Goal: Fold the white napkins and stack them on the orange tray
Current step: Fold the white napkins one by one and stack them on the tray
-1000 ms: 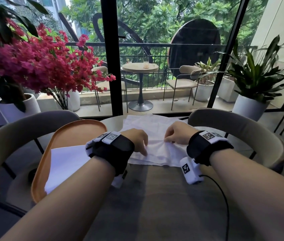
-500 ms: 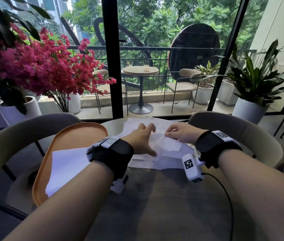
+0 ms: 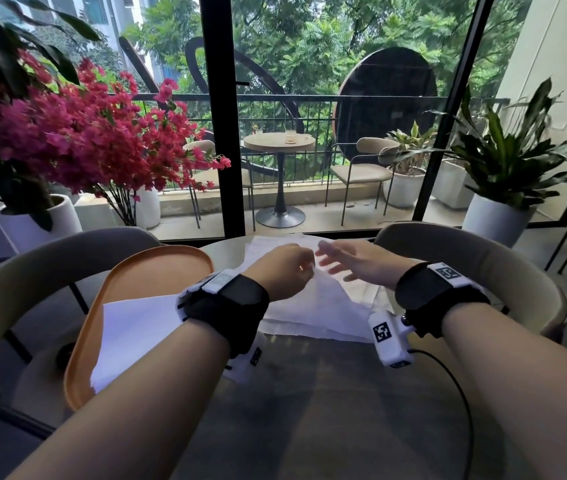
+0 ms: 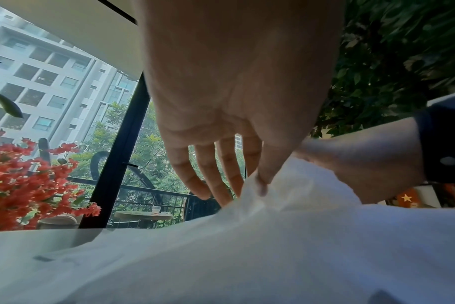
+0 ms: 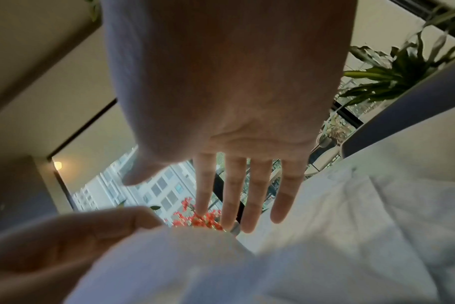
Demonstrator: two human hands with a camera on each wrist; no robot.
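A loose pile of white napkins [image 3: 313, 315] lies on the round table in front of me. My left hand [image 3: 304, 268] pinches a raised fold of the top napkin [image 4: 286, 195] between thumb and forefinger, so the cloth peaks up under it. Just to its right, my right hand [image 3: 330, 263] hovers with fingers [image 5: 234, 193] straight and spread, holding nothing, above the napkins [image 5: 351, 216]. The orange tray [image 3: 143, 275] sits at the left of the table and carries a flat folded white napkin [image 3: 136, 334].
Two curved chair backs [image 3: 476, 251] ring the far side of the table [image 3: 327, 410]. A pink flowering plant [image 3: 77, 140] stands at the left and a potted green plant [image 3: 504, 174] at the right. A black cable [image 3: 462, 403] runs from my right wrist.
My left hand, lying flat on the pile half a second ago, now pinches and lifts the top napkin. My right hand has let go of its pinch and opened.
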